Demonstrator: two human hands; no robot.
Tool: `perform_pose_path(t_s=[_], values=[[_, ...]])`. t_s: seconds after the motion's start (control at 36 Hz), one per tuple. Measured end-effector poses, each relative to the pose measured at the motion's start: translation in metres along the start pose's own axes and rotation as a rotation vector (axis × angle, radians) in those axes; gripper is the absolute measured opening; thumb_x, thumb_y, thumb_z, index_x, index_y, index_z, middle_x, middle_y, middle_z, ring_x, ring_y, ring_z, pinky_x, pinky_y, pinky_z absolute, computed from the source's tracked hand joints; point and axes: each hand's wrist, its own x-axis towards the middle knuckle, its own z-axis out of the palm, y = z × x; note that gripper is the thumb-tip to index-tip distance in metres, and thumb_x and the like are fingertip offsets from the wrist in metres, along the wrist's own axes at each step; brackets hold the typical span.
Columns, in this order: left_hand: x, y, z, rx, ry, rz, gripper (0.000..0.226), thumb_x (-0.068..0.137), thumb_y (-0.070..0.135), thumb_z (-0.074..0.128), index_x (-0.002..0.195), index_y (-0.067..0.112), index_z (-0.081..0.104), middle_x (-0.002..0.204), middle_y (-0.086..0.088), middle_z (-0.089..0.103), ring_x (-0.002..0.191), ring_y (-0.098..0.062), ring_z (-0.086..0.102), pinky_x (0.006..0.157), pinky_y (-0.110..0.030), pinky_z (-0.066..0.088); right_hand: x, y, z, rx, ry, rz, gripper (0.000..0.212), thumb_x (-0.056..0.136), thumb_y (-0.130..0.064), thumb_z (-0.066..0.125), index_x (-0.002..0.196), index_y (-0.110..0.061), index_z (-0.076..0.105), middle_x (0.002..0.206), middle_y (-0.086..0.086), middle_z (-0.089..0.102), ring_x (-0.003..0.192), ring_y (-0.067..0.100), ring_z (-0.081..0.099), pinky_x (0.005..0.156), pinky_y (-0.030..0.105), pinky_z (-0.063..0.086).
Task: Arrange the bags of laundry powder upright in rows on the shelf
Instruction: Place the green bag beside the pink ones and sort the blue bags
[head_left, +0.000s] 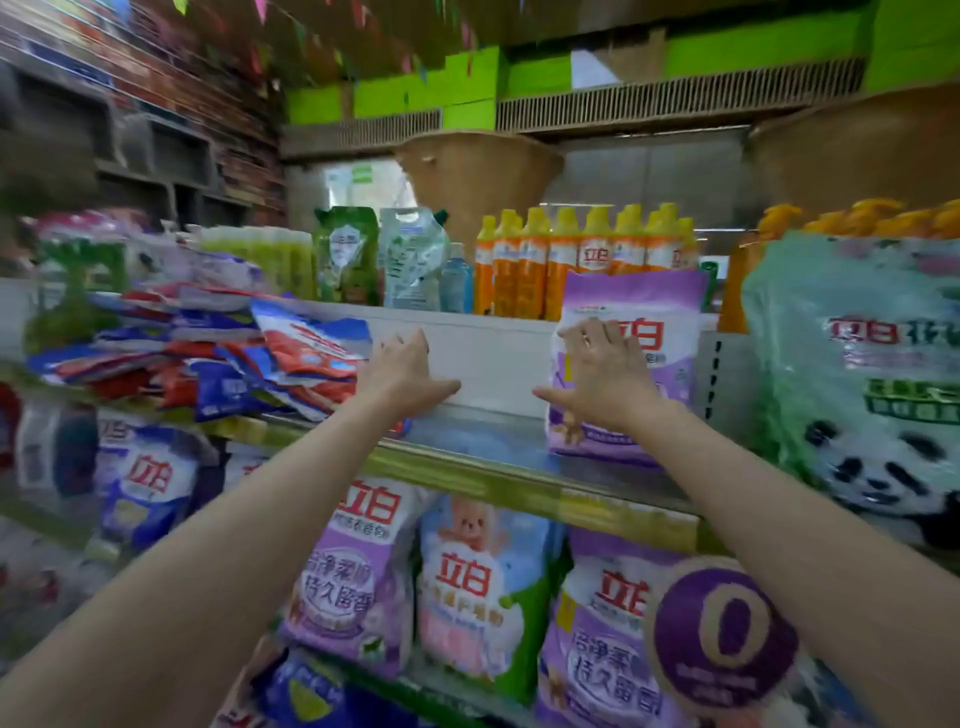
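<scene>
A purple bag of laundry powder (660, 312) stands upright at the right of the middle shelf (488, 447). My right hand (602, 374) lies flat against its front, fingers spread, not gripping it. My left hand (402, 371) hovers open over the bare shelf, right beside a slumped pile of red and blue powder bags (218, 348) lying flat on the left. Between the pile and the purple bag the shelf is bare, backed by a white panel (488, 353).
A big green bag with a panda print (862, 374) stands at the right. Orange bottles (571, 260) and refill pouches (384, 260) line the shelf behind. More upright powder bags (467, 582) fill the shelf below. The shelf's front rail (519, 488) runs under my arms.
</scene>
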Motion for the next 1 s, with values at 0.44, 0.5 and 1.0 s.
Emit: perform_pose_path(t_s=[0.44,0.5,1.0], values=[[0.042,-0.174,-0.047,0.088,0.015,-0.165,0.075,0.082,0.056,0.058,0.134,0.006,0.035,0.135,-0.020,0.040,0.126,-0.037,0.038,0.098,-0.045,0.041,0.101,-0.182,0.021,0.110,0.042,-0.135,0.081,0.080,-0.066,0.052,0.135,-0.009,0.038,0.132,0.012,0.040,0.125,0.029,0.035,0.099,0.044,0.032],[0.050,-0.190,-0.048,0.094,0.005,-0.167,0.081,0.082,0.058,0.057,0.138,0.006,0.031,0.139,-0.021,0.037,0.129,-0.037,0.036,0.102,-0.048,0.039,0.111,-0.198,0.026,0.118,0.028,-0.135,0.080,0.081,-0.066,0.050,0.135,-0.009,0.036,0.133,0.012,0.039,0.126,0.029,0.034,0.099,0.044,0.032],[0.136,-0.238,-0.017,0.097,-0.110,-0.169,0.070,0.086,0.065,0.043,0.107,0.000,0.058,0.114,-0.020,0.060,0.110,-0.035,0.053,0.084,-0.038,0.045,0.171,-0.237,0.097,0.345,-0.244,0.082,0.072,0.088,-0.060,0.010,0.136,-0.015,0.041,0.140,0.013,0.037,0.129,0.031,0.031,0.104,0.044,0.028]])
